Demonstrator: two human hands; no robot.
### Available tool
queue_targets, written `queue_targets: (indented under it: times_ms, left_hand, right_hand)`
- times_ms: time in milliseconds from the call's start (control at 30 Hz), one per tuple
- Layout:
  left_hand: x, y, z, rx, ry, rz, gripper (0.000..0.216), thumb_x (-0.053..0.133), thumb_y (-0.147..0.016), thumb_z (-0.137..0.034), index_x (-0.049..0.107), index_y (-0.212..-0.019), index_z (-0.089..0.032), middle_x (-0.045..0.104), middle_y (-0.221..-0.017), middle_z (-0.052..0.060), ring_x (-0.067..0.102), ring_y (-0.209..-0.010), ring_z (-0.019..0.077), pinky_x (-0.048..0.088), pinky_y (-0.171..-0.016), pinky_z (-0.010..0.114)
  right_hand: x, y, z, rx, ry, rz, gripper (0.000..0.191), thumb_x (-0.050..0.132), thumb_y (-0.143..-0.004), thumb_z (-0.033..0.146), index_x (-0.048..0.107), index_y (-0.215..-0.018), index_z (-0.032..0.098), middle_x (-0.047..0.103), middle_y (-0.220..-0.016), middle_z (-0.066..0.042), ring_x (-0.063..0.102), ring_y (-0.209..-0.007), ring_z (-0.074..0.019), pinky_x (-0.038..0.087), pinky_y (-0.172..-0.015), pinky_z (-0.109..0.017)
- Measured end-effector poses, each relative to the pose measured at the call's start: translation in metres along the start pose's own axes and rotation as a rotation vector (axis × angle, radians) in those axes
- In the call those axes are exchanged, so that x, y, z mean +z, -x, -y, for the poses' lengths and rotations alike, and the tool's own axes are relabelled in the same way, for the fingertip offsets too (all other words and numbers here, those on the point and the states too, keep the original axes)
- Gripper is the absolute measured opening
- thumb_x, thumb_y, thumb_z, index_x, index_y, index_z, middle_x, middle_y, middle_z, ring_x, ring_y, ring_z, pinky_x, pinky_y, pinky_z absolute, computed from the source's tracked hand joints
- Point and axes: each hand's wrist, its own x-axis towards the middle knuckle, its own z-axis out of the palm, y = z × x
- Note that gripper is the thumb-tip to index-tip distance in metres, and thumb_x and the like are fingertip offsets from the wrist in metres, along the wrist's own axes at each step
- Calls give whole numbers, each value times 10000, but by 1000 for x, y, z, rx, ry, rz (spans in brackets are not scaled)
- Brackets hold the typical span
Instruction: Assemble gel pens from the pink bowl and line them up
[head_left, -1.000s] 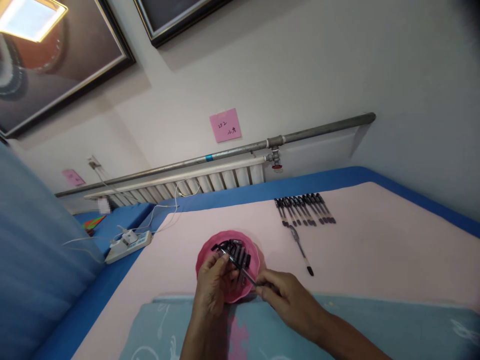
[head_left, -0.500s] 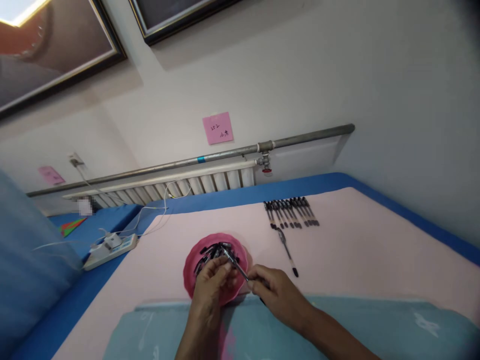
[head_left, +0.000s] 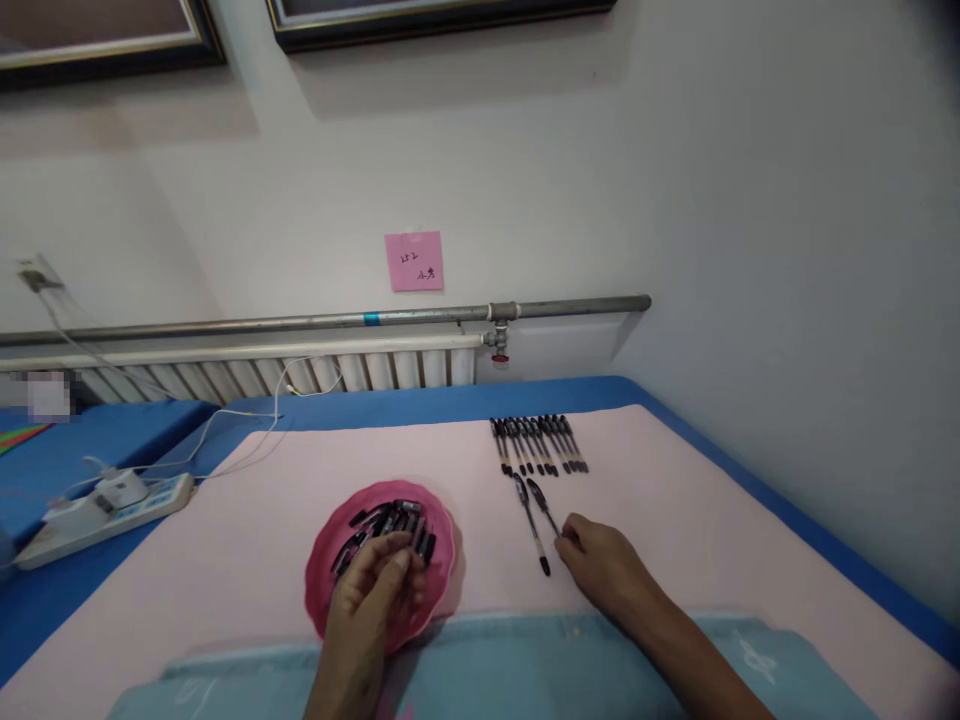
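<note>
My right hand (head_left: 600,562) is closed on the lower end of a black-capped pen (head_left: 543,504), whose cap end points away from me on the pink sheet. Just left of it lies another clear-barrelled pen (head_left: 533,525). A row of several similar pens (head_left: 537,445) lies side by side beyond these two. My left hand (head_left: 380,590) is over the near part of a pink scalloped bowl (head_left: 315,568), its fingers curled and thumb against them; whatever they may pinch is hidden. Several black pen caps (head_left: 386,520) lie heaped in the bowl.
A pink sheet (head_left: 660,500) covers the blue table (head_left: 555,392), with a teal cloth (head_left: 510,665) along its near side. At left sits a power strip (head_left: 161,495) with plugs and white cables. Behind stand a radiator (head_left: 379,370) and a metal pipe (head_left: 420,318) against the wall.
My right hand has moved right, carrying the pen from beside the bowl to the sheet next to the single pen. My left hand stays over the bowl. The view has turned and levelled.
</note>
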Motion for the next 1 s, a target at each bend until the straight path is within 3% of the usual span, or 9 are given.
queue_targets:
  times_ms: [267,567,833,1000]
  left_hand:
    - [-5,-6,-5,19,1,-16,390,753,-572,-315,608,-892,-146,640,-673,14,576,-552,109,468,-509,218]
    - [-28,-52,-78,360,-161,-58,310,668,-614,-311,596,-851,-124,614,-649,6,563,-534,108,453,-520,238]
    - [-54,-76,-50,396,-184,-183,223,556,-657,-278,586,-827,-138,576,-605,-19,481,-453,73,381,-466,209]
    - [-70,-78,-52,390,-287,-175,196,534,-687,-272,609,-821,-151,581,-600,-12,493,-473,94,382,-470,213]
  right_hand:
    - [-1,-2,11,-36,0,-21,251,412,-817,326,497,-617,199,588,-575,-25,542,-564,-163,334,-524,-246]
    - [-8,1,20,-26,-97,-178,206,386,-787,334,520,-681,219,574,-555,-1,545,-549,-175,376,-545,-263]
    - [11,9,51,-91,-234,-227,190,436,-770,361,570,-740,231,651,-676,-30,585,-624,-204,419,-565,-277]
    - [12,2,111,-279,-320,-154,209,452,-785,371,570,-704,219,632,-672,-16,572,-635,-177,422,-600,-259]
